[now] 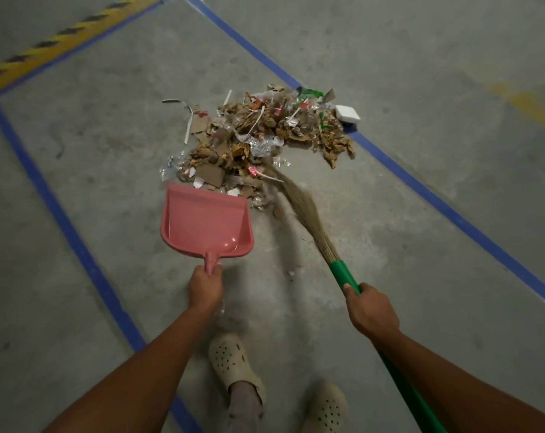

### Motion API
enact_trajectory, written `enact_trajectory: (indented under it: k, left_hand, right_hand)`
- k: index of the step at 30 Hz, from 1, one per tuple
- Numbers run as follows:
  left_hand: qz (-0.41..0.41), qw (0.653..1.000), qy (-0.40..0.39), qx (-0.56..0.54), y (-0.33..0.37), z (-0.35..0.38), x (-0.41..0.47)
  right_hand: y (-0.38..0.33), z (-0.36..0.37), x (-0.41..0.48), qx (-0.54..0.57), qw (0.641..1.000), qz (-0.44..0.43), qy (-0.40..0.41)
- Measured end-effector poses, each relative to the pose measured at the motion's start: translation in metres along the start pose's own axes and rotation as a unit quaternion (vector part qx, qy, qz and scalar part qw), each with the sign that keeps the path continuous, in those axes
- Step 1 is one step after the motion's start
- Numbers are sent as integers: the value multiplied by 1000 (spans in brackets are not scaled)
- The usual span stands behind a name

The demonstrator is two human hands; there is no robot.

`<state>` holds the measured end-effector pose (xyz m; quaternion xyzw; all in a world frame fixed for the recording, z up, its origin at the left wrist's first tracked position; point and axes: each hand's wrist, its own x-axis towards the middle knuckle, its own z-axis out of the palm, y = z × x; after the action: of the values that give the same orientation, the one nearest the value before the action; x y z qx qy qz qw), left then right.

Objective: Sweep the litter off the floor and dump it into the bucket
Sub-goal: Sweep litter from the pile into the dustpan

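In the lower middle of the frame, the left hand [205,289] gripped the short handle of a pink dustpan [202,225], with the fingers curled around it. The dustpan lay in the centre of the frame with its open mouth toward the top, and its front edge touched the near side of the litter [258,135]. A few white and brown scraps sat just at that edge.

The right hand [372,310], at the lower right, was closed around the green handle of the broom [344,275]. The handle ran up and to the left from the hand. The bristles [302,207] reached the lower right side of the pile and looked blurred.

The litter was one heap on the concrete floor [421,57], in the upper middle of the frame: brown cardboard pieces, clear plastic, thin white strips and some red and green bits. A white block [347,114] lay at its upper right end, on the blue line [436,198].

A yellow and black stripe [62,35] crossed the upper left corner. Two pale shoes with holes [230,360] showed at the bottom.
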<state>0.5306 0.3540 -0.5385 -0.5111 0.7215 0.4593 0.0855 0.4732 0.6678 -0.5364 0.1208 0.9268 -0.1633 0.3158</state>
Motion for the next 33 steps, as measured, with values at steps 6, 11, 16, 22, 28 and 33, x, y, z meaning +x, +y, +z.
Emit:
enact_trajectory:
  k: [6, 11, 16, 22, 28, 33]
  left_hand:
    - [5, 1000, 7, 29, -23, 6, 1]
    - [-7, 998, -24, 62, -52, 20, 18]
    - [-12, 995, -57, 86, -93, 29, 42]
    - [-12, 996, -60, 58, -119, 5, 71]
    - [-4, 998, -55, 35, -100, -47, 105]
    - [5, 999, -48, 2, -61, -76, 118]
  right_hand:
    - [24, 23, -12, 27, 999, 40, 4]
    - [40, 58, -15, 107, 974, 192, -52]
    - [28, 132, -31, 155, 942, 259, -146]
    - [-76, 191, -40, 217, 936, 202, -190]
    - [-140, 157, -34, 175, 975, 117, -73]
    - [-156, 112, -32, 134, 988, 77, -30]
